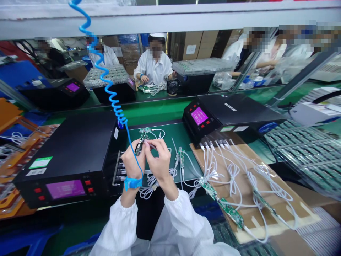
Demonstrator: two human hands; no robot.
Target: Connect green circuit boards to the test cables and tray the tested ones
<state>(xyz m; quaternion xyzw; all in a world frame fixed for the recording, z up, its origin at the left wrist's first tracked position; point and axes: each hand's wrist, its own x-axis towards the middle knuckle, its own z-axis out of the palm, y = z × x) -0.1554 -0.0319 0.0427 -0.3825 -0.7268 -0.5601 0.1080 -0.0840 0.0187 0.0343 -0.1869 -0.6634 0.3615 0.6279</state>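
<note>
My left hand (133, 163) is closed around a small populated circuit board (140, 145), which stands up tilted between thumb and fingers. A blue wrist strap (133, 183) sits on that wrist, with its cord running up in front of the hand. Against the board's side, the fingers of my right hand (160, 160) are pinched together; whatever they grip is hidden. Just beyond my hands lies another green board (145, 130) with a white cable. To the right are further green boards (180, 156) joined to white cables (170, 173).
Black test units with pink screens stand left (71, 153) and right (229, 110). Cabled boards (230, 213) lie on brown cardboard (279, 185). A tray of boards (306, 153) is at far right. A coiled blue cord (106, 80) hangs ahead. Co-workers sit across the bench.
</note>
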